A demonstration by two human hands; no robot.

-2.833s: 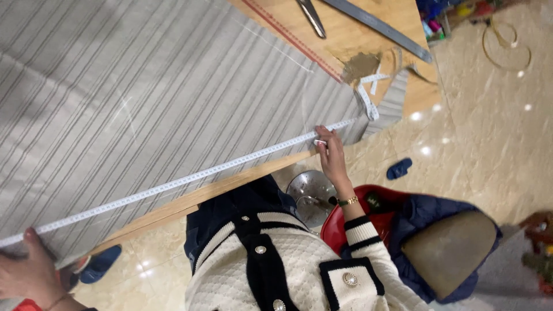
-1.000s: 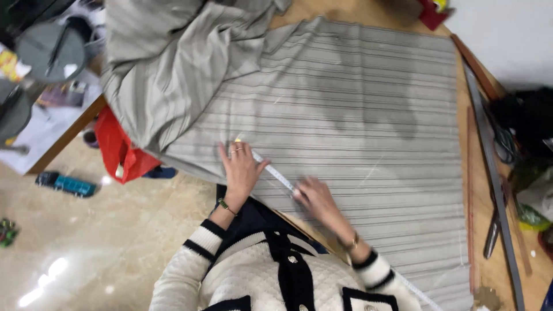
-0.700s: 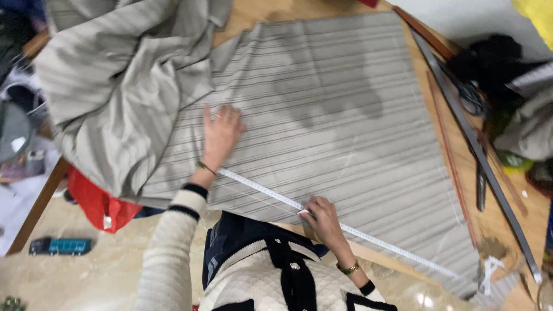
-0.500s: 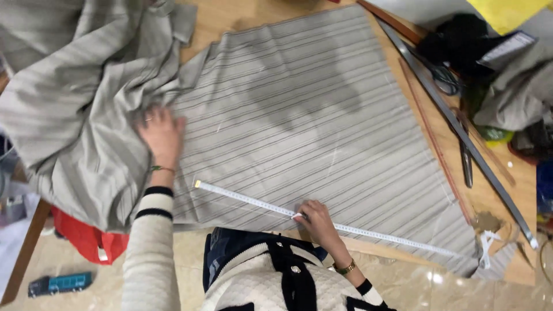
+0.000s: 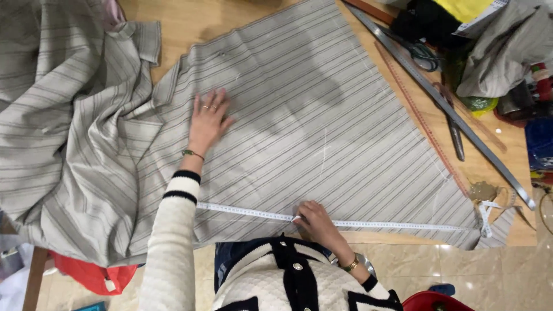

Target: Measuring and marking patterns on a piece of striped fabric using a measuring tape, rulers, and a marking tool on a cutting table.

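A grey striped fabric [image 5: 322,126] lies spread flat on a wooden table [image 5: 190,23]. My left hand [image 5: 208,119] rests flat on it, fingers apart, palm down near the fabric's left part. A white measuring tape [image 5: 357,223] runs along the fabric's near edge. My right hand [image 5: 314,219] presses on the tape near its middle, with a small piece of white chalk at the fingertips. A faint chalk line [image 5: 324,151] marks the cloth above that hand.
Bunched striped fabric [image 5: 63,132] is heaped at the left. A long metal ruler [image 5: 443,103], a wooden ruler [image 5: 420,121] and scissors [image 5: 452,129] lie along the right side. Bags and clutter [image 5: 489,46] fill the far right corner. A red object [image 5: 86,276] sits below the table's left.
My left hand has moved from the bunched cloth at the left onto the flat fabric. The view has shifted; my right hand stays on the tape at the near edge.
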